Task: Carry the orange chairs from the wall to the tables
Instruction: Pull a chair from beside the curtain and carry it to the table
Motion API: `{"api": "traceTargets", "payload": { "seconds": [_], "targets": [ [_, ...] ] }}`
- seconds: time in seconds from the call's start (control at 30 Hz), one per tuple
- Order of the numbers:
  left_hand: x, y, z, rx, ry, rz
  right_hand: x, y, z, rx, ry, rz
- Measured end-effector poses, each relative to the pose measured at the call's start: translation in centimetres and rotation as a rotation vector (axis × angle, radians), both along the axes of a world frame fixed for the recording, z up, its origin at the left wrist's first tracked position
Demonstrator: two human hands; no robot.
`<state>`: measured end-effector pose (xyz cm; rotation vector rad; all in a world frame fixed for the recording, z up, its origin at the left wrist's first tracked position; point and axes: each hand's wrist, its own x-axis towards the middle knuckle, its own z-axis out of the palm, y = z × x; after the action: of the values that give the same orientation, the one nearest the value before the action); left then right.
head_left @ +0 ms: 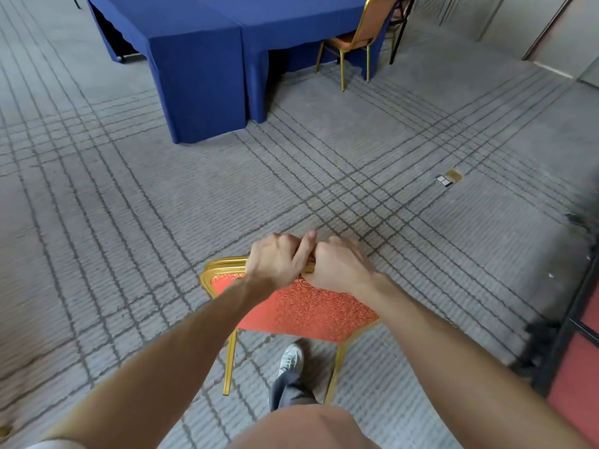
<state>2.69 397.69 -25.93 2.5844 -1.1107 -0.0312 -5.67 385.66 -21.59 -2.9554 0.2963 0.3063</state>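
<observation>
low in front of the person, between both outstretched forearms, an orange chair [301, 309] with a gold frame [223, 265] is held by the top rail of its back. the left hand [275, 260] and the right hand [337, 264] sit side by side and touching, fingers curled tight over the rail, with one finger of the left hand sticking up between them. the patterned orange fabric shows below the wrists and two gold legs reach down towards the carpet [129, 205]; whether they touch it cannot be told. a white shoe [290, 358] steps forward beneath the chair, between those legs. ahead, well apart across open grey carpet crossed by darker lines, stand blue-draped tables [201, 59], their cloths hanging to the floor and meeting at an angle. a second orange chair [353, 40] on gold legs is drawn up at the right-hand table. between the person and that chair, off to the right, a small floor plate [449, 179] lies flat in the carpet; its markings are too small to read. close on the right edge runs a dark frame [564, 335] around a red panel [577, 384], blurred. pale wall panels [518, 24] fill the far right corner.
</observation>
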Motion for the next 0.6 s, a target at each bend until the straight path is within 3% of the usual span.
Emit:
{"api": "traceTargets", "payload": {
  "seconds": [0.1, 0.4, 0.6],
  "targets": [
    [4.1, -3.2, 1.8, -0.06, 0.169, 0.059, 3.7, -3.1, 0.7, 0.016, -0.032, -0.047],
    [14.6, -13.4, 3.8, -0.088, 0.159, 0.077, 14.0, -12.9, 2.6, 0.191, -0.057, -0.109],
    [18.6, -17.0, 4.3, -0.101, 0.151, 0.091, 18.1, -17.0, 2.8, 0.184, -0.072, -0.061]
  ]
}}
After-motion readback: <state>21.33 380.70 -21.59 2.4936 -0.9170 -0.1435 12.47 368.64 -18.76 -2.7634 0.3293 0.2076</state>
